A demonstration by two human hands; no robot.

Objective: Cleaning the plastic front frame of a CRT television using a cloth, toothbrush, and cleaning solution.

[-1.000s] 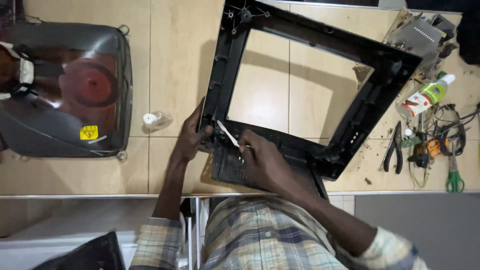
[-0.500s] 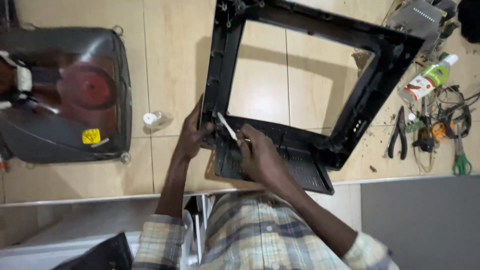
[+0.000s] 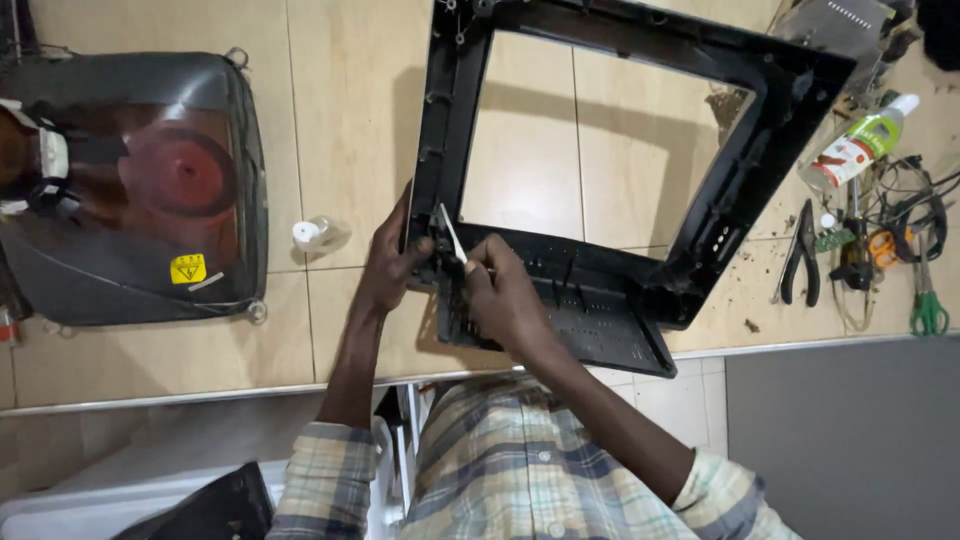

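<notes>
I see my left hand clamped on the black frame's corner; my right hand, beside it, pinches a white tool against the frame.

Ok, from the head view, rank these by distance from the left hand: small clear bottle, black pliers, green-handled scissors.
From the left hand:
1. Small clear bottle, just to its left on the tiled surface.
2. Black pliers, far right, past the black plastic frame.
3. Green-handled scissors, farthest, near the right edge.
</notes>
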